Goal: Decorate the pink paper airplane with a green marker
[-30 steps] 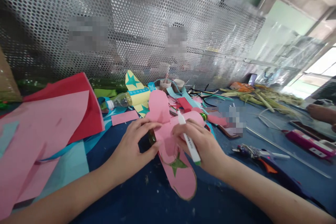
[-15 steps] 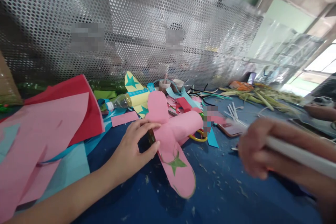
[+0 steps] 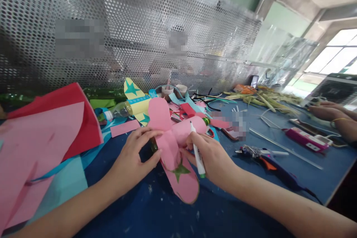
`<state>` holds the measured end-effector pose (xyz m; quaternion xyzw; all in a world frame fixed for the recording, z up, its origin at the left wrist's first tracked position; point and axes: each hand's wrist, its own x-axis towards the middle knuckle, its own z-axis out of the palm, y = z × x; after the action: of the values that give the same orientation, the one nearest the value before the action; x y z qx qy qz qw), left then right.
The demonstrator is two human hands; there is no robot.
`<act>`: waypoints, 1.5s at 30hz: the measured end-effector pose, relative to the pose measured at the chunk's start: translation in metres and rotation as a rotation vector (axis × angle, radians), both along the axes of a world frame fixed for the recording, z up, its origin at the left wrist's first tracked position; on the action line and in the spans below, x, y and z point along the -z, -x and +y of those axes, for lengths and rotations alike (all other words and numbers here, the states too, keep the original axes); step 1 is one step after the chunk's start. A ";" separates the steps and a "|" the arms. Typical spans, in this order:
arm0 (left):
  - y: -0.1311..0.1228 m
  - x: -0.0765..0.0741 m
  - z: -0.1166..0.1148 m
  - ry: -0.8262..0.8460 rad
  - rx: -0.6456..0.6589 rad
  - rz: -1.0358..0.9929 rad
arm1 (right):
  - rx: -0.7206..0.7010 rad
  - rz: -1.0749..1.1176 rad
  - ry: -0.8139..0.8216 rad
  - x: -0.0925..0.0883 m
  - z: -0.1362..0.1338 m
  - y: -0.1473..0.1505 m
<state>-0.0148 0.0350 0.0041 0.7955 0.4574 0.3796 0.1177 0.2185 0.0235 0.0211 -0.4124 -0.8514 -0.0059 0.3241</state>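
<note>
A pink paper plane (image 3: 173, 145) built on a bottle lies on the blue table (image 3: 178, 215); its near wing bears a green star (image 3: 180, 171). My left hand (image 3: 132, 160) grips the bottle body at the plane's left side, fingers curled round it. My right hand (image 3: 210, 160) is closed on a white marker with a green cap (image 3: 197, 154), held upright, its tip against the pink fuselage.
Large pink and red paper sheets (image 3: 41, 134) lie at left. A yellow plane with teal stars (image 3: 136, 102) sits behind. A glue gun (image 3: 264, 158), a pink power strip (image 3: 302, 138) and dry stalks (image 3: 264, 98) lie at right. Another person's hands (image 3: 330, 113) rest far right. A perforated metal screen (image 3: 139, 26) backs the table.
My right hand swung out to the right with the marker, then came back to the plane's fuselage. My left hand kept its grip on the bottle. The camera shifted slightly right.
</note>
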 end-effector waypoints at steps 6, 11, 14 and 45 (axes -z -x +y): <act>0.000 -0.001 -0.001 0.024 -0.002 -0.005 | -0.011 0.120 -0.084 -0.012 -0.003 -0.009; -0.001 -0.002 -0.002 0.037 0.002 -0.026 | 0.174 0.152 -0.237 -0.035 -0.021 -0.035; -0.001 -0.001 -0.001 0.044 0.001 -0.018 | 0.332 0.140 -0.323 -0.045 -0.035 -0.054; -0.005 -0.005 -0.004 -0.008 0.041 -0.024 | -0.202 0.712 0.489 -0.012 0.005 0.022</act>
<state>-0.0103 0.0305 0.0095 0.8005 0.4381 0.3887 0.1276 0.1967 0.0283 0.0331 -0.3682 -0.6991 0.3697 0.4889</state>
